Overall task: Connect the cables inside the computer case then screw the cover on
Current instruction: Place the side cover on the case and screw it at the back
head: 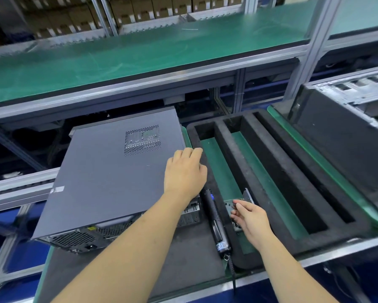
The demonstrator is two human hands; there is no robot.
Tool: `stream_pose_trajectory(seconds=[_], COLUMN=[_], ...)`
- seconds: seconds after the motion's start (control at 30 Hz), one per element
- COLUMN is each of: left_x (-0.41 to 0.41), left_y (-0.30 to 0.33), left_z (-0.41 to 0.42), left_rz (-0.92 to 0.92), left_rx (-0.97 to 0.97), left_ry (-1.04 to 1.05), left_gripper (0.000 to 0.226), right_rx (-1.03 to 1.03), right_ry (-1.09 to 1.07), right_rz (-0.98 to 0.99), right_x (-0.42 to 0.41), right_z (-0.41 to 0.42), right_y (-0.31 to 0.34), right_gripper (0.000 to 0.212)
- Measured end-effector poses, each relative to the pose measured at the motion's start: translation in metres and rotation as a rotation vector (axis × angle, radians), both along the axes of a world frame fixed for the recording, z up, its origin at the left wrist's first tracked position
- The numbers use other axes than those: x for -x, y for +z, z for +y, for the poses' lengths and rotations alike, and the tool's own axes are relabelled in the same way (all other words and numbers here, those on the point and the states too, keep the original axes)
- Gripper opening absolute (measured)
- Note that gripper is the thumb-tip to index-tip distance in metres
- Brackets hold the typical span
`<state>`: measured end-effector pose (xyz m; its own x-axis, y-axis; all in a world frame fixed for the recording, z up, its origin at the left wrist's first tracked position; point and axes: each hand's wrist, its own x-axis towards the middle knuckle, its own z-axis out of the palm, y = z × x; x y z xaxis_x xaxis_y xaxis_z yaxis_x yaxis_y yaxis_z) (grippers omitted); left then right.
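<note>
1. right now the left hand [184, 171] lies palm down on the right edge of the computer case's cover [109, 176], its fingers curling over that edge towards the foam; it presses and grips the rim rather than lifting anything.
2. the right hand [250, 219] reaches into the nearest slot of the black foam tray [277, 171], thumb and fingers closed in a pinch on a small circuit card with a metal bracket [238, 204] that sits at the slot's near end.
3. between the two forearms an electric screwdriver [216, 224] lies on the dark mat [183, 259], handle towards the person, its coiled cord running off the bench's front edge; neither hand touches it.
4. the computer case [78, 237] lies on its side at the left of the bench, grey cover on top with a perforated vent patch [142, 139] near its far right corner; the rear panel with power socket and grilles faces the person. no inner cables can be seen with the cover in place.
5. the foam tray stands just beside the case, its long slots showing green mat at the bottom.
6. farther right another dark case [341, 145] stands partly in view.
7. above and behind runs a green-topped shelf [139, 55] on aluminium framing, with stacked cartons [139, 9] beyond it.
</note>
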<state>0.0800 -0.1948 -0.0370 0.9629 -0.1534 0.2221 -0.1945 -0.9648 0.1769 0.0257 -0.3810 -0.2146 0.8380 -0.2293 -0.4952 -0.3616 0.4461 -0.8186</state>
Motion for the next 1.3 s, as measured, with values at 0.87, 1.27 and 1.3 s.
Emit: stream_pose_trajectory(seconds=[0.87, 1.27, 1.3], left_x=[-0.006, -0.008, -0.007], left_y=[-0.008, -0.007, -0.006], left_z=[0.005, 0.006, 0.006], left_rz=[0.002, -0.001, -0.004], left_rx=[0.054, 0.097, 0.107], left_ry=[0.027, 0.008, 0.003], left_gripper=[0.026, 0.027, 0.027], right_rx=[1.363, 0.576, 0.394], right_ry=[0.967, 0.188, 0.136], right_rz=[0.285, 0.136, 0.123], right_x=[-0.034, -0.024, -0.02], right_z=[0.009, 0.009, 0.01], right_y=[-0.021, -0.014, -0.011], right_gripper=[0.024, 0.009, 0.01])
